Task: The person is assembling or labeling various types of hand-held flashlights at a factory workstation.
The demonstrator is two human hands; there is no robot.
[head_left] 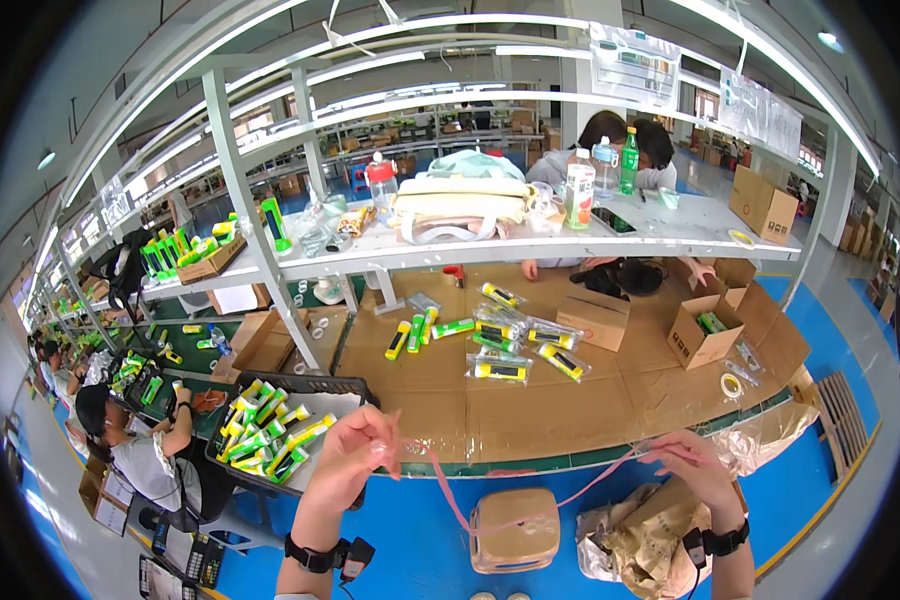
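A thin pink ribbon (448, 492) hangs in a loose sag between my two hands, in front of the table's near edge. My left hand (355, 458) is closed and pinches one end of it. The other end sits in the fingers of my right hand (692, 464), also closed. Both hands are raised near the table edge, the left one beside a black crate (322, 384) of yellow-and-green tubes (262, 430). On the cardboard-covered table (420, 400) beyond lie several similar tubes, some in clear bags (500, 369).
Small cardboard boxes (705, 340) and a tape roll (732, 385) lie at the right. Above runs a shelf (530, 246) with bottles and bags. A tan stool (515, 530) and brown wrapping (650, 530) are below the edge. A co-worker (150, 460) sits at left; others are across.
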